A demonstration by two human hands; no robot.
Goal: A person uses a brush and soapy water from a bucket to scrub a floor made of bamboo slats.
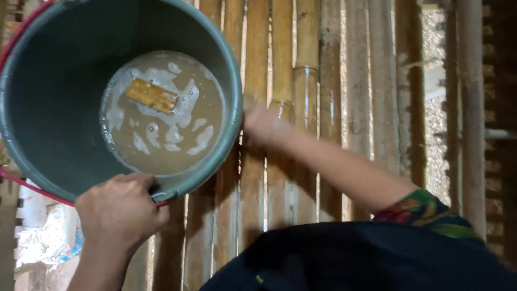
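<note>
head view, looking straight down: nearest the camera is the person's dark top with a patterned sleeve [425, 211] at the right arm. just beyond, the left hand [119, 211] is curled over the near rim of a grey-green bucket [48, 81], fingers folded down where a red wire handle [32, 186] meets the rim; it looks like a closed grip on rim and handle together. the right hand [264, 128] sits at the bucket's outer wall on the far right side; it is blurred, so i cannot tell how far its fingers are spread, though it seems to press or steady the wall.

the bucket stands on a bamboo slat floor [307, 81] and holds shallow, murky brown water [161, 116] with pale foam and a small tan rectangular piece [152, 95] floating in it. judged from this, the load is modest but will slosh; the plastic wall is likely wet, slick and a little flexible, so the rim and handle give the surest hold. through the gaps, pale gravel [436, 64] shows far below.
</note>
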